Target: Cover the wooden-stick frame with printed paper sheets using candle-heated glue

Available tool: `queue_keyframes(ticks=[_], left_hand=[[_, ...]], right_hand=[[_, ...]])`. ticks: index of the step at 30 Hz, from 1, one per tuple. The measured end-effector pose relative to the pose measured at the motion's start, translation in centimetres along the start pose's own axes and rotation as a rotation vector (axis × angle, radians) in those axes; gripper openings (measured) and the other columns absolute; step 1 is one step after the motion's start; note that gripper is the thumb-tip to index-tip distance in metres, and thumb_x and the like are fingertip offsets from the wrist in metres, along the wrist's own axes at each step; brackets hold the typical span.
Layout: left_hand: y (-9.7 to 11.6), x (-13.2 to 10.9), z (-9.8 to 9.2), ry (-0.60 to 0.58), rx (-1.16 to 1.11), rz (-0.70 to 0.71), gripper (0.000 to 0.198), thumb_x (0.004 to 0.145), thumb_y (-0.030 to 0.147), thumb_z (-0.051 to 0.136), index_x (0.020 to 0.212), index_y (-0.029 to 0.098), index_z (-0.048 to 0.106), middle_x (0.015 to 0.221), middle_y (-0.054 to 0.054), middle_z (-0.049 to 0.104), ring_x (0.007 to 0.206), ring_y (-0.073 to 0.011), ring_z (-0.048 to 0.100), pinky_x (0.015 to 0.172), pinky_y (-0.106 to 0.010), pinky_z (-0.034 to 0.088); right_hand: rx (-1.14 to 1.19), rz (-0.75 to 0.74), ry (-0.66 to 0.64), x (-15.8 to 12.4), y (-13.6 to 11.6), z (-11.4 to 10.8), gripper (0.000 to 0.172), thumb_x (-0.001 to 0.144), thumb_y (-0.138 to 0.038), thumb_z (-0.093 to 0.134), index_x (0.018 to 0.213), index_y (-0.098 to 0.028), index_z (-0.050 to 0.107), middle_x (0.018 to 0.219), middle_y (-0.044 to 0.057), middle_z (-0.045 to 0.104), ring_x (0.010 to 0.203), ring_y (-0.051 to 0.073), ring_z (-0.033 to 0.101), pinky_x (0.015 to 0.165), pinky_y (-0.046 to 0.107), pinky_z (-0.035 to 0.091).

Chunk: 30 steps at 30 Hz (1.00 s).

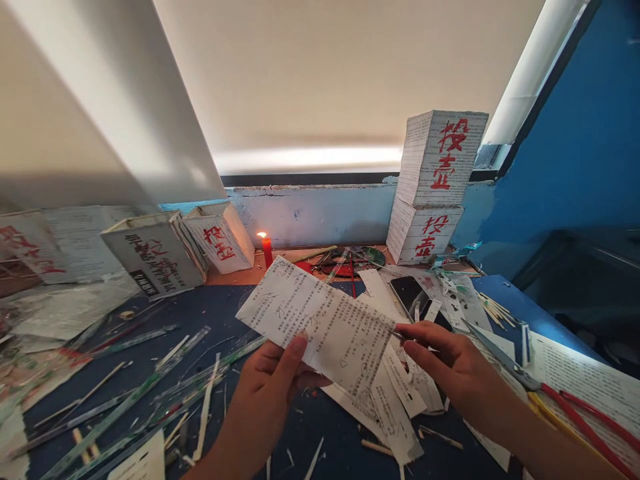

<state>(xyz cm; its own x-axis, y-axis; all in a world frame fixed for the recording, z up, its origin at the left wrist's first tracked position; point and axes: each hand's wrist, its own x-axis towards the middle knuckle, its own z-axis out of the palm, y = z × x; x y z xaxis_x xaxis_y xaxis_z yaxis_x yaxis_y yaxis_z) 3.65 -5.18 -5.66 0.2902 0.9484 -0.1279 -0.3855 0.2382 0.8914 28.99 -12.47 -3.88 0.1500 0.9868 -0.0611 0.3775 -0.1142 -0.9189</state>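
A flat, stiff rectangular piece covered in printed paper [320, 320], with handwritten marks on it, is tilted above the table. My left hand [273, 377] grips its lower left edge, thumb on top and fingers underneath. At its right corner is my right hand [445, 353], index finger and thumb closed together. A small dark thing may sit between those fingertips, too small to make out. Beneath the piece lie loose printed paper strips [400, 380]. Scissors [530, 380] with red and yellow handles lie beside my right forearm.
A lit red candle [267, 252] burns behind the piece. Stacked paper boxes [443, 173] with red characters stand at back right, and another box [220, 240] at back left. A phone [411, 295] lies among scraps. Sticks and clear strips [150, 373] litter the left side.
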Motion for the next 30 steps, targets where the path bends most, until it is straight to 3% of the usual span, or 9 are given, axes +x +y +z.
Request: queue_keyframes(ticks=[5,15,26,30], left_hand=[[-0.19,0.01,-0.10,-0.020,-0.006,-0.005,0.021,0.088,0.035,0.074,0.086,0.015,0.075,0.093,-0.009,0.081,0.078,-0.0274,0.077,0.069,-0.040,0.068],[-0.74,-0.28,0.03,-0.013,0.042,-0.031,0.030,0.083,0.038,0.078,0.102,0.015,0.076,0.103,-0.012,0.079,0.088,-0.0306,0.076,0.073,-0.041,0.067],[-0.40,-0.61,0.43,-0.008,0.050,-0.043,0.029,0.083,0.040,0.078,0.102,0.017,0.077,0.103,-0.011,0.080,0.084,-0.0282,0.076,0.073,-0.040,0.067],[-0.53,-0.65,0.22,-0.018,0.030,-0.064,0.027,0.085,0.039,0.076,0.102,0.018,0.078,0.105,-0.010,0.079,0.089,-0.0294,0.076,0.075,-0.040,0.066]], right_hand=[[-0.019,-0.014,0.016,-0.03,0.22,-0.22,0.038,0.091,-0.059,0.061,0.119,-0.036,0.072,0.131,0.003,0.065,0.118,0.028,0.059,0.083,0.032,0.052],[0.058,-0.159,-0.106,-0.16,0.00,-0.55,0.036,0.096,-0.047,0.059,0.132,-0.041,0.065,0.112,0.000,0.067,0.106,0.020,0.059,0.095,0.034,0.045],[0.061,-0.173,-0.058,-0.08,0.26,-0.70,0.034,0.095,-0.048,0.060,0.125,-0.035,0.072,0.103,0.004,0.066,0.097,0.022,0.060,0.084,0.036,0.048],[0.043,-0.179,-0.092,-0.24,-0.14,-0.75,0.035,0.096,-0.045,0.060,0.128,-0.037,0.069,0.105,0.003,0.065,0.098,0.020,0.060,0.087,0.034,0.047]])
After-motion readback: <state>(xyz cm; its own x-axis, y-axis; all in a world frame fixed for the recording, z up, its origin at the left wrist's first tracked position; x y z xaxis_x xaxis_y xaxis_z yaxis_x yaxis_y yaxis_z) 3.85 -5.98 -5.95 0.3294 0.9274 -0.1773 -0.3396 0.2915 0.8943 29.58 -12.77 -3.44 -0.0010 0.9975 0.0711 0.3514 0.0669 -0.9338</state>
